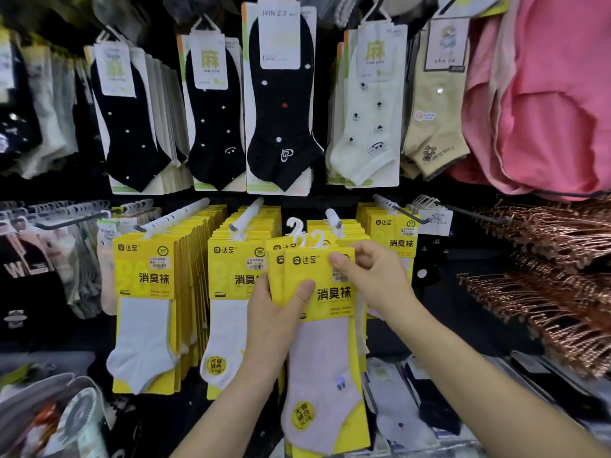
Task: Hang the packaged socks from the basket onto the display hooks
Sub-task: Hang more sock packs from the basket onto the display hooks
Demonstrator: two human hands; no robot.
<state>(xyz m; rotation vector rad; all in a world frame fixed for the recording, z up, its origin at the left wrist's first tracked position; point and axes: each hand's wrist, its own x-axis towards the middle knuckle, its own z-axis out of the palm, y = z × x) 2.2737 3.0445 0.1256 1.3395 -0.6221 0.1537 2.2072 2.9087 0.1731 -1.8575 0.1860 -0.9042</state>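
A small stack of yellow-carded sock packs [324, 342] with white plastic hangers is held up in front of the lower row of display hooks. My left hand [274, 312] grips the stack at its left edge, thumb across the front card. My right hand [370, 276] pinches the top right corner of the front pack. The packs' white hangers [309, 234] stand just left of a white-tipped display hook [332, 217] that holds more of the same yellow packs. The basket is not in view.
Two full hooks of yellow packs [148, 292] hang to the left. Black and cream socks [281, 104] hang on the row above. Pink garments [545, 104] sit upper right, copper hangers [545, 276] on the right, a small white fan [77, 421] lower left.
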